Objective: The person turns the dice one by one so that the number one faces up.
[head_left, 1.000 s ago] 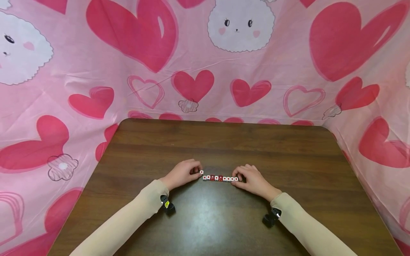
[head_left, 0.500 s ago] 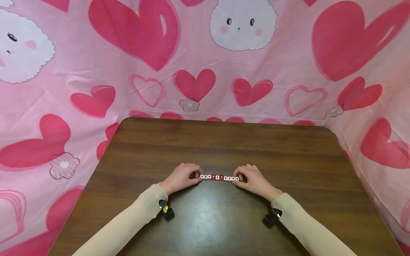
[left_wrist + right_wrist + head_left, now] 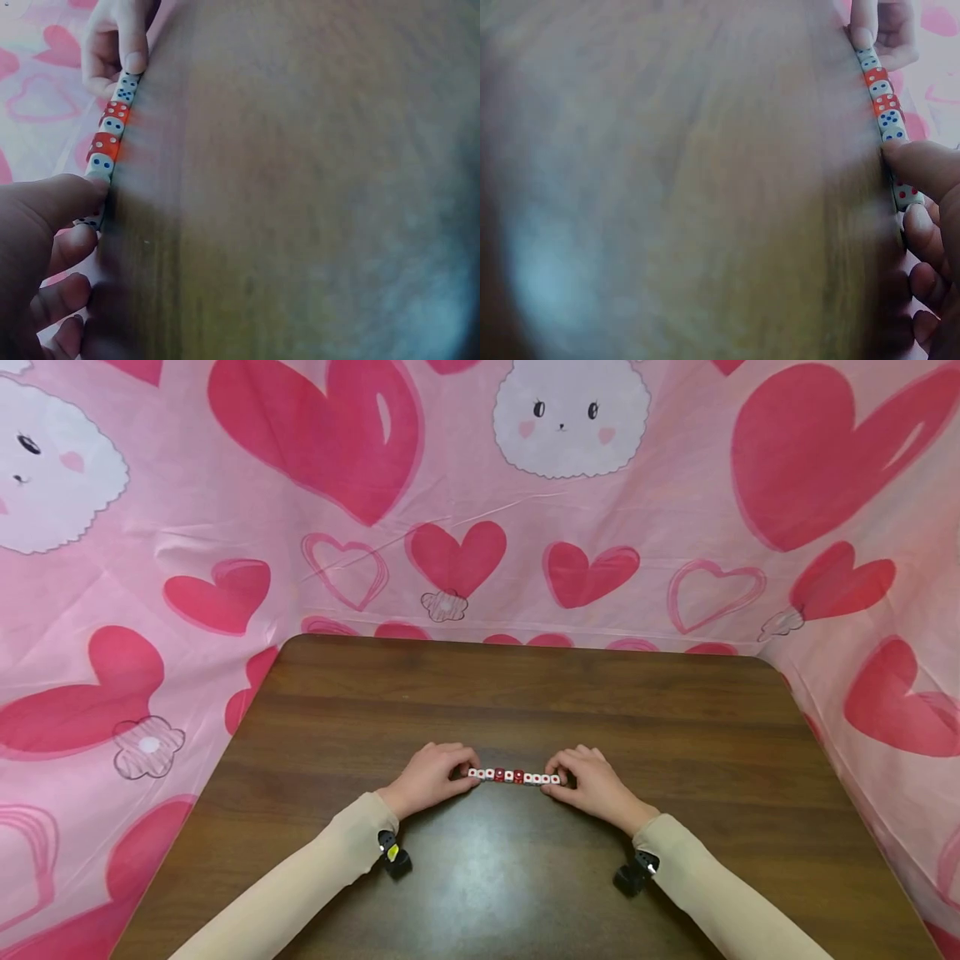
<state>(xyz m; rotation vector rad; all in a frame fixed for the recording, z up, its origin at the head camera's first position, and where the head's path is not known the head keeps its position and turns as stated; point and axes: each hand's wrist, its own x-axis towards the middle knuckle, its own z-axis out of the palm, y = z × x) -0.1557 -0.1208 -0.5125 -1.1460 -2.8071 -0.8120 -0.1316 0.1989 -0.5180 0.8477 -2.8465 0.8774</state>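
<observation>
A straight row of small dice (image 3: 508, 776), mostly white with two red ones, runs left to right on the wooden table between both hands. My left hand (image 3: 431, 779) pinches the left end, thumb along the near side and fingers round the end. At the right end my right hand (image 3: 596, 787) pinches the white dice in the same way. The left wrist view shows blue pips on a white die (image 3: 100, 163) beside a red die (image 3: 103, 146). Fingers partly cover the end dice. In the right wrist view, a white die (image 3: 907, 195) shows red pips beneath the thumb.
The brown wooden table (image 3: 525, 702) has rounded far corners. A pink cloth (image 3: 517, 510) with hearts hangs behind it and at both sides. Dark wrist cameras sit at the left cuff (image 3: 393, 858) and the right cuff (image 3: 636, 872).
My left hand has brought a white die from just behind the row's left end into line with it, then shifted slightly right along the row. The right hand has stayed at its end.
</observation>
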